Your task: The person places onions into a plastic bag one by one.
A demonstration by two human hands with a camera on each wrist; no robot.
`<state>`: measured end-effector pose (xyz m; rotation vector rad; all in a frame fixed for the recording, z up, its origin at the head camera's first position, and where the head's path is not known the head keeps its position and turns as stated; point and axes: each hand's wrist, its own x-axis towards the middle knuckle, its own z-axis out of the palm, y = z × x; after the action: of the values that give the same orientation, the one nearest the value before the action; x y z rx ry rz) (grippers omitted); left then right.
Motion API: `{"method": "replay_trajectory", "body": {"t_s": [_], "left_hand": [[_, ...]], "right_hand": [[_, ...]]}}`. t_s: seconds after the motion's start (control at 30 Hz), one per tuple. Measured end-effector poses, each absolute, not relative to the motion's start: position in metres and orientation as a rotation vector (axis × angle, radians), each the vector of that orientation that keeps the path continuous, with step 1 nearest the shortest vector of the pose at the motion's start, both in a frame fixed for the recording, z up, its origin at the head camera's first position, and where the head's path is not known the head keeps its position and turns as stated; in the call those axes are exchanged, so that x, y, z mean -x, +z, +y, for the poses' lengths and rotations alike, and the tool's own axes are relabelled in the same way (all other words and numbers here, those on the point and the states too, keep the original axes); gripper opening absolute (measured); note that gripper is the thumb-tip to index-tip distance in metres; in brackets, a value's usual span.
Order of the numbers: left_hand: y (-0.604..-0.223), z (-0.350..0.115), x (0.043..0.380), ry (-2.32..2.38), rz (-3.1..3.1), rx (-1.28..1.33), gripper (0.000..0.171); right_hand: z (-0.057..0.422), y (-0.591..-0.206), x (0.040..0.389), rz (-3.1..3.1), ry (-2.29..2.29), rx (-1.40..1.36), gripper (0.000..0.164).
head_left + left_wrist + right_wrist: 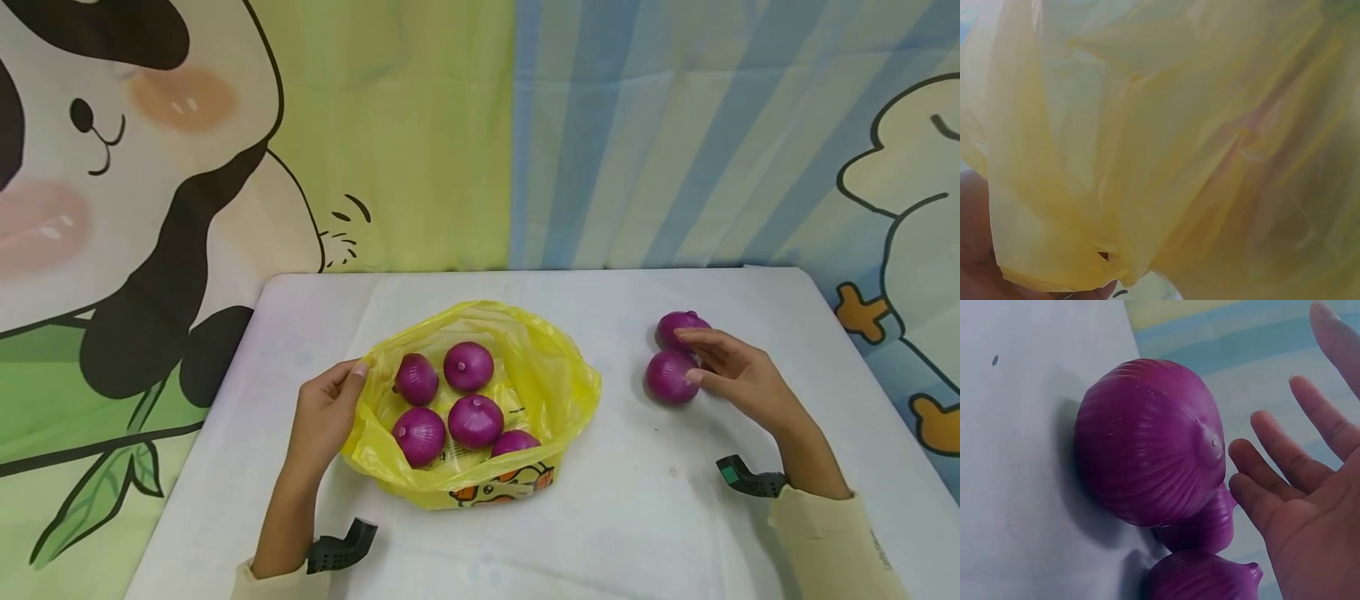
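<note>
My left hand pinches the left rim of a yellow plastic bag standing wide open on the table. Inside the bag lie several purple onions. The left wrist view is mostly filled by the bag's thin film, with part of the left hand at the lower left. Over on the right, my right hand is beside a near onion and a farther onion, fingers spread and relaxed. The right wrist view shows a large onion, two more behind and below it, and the hand holding none of them.
A white-covered table carries everything. Behind it hangs a cartoon-printed curtain, yellow and blue striped, with a panda at left. Dark wrist devices sit on both forearms.
</note>
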<state>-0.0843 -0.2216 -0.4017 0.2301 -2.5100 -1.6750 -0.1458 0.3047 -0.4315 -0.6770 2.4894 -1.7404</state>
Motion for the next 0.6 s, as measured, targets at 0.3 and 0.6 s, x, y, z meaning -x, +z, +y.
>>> {"method": "replay_trajectory", "body": {"t_s": [0.3, 0.6], "left_hand": [[-0.403, -0.221, 0.085, -1.660, -2.519, -0.239, 0.048], [-0.403, -0.220, 0.085, -1.644, -2.527, -0.234, 0.048]], "right_hand": [[0.297, -0.441, 0.141, 2.599, -1.499, 0.516, 0.052], [0.283, -0.458, 0.140, 2.638, -1.252, 0.435, 0.067]]}}
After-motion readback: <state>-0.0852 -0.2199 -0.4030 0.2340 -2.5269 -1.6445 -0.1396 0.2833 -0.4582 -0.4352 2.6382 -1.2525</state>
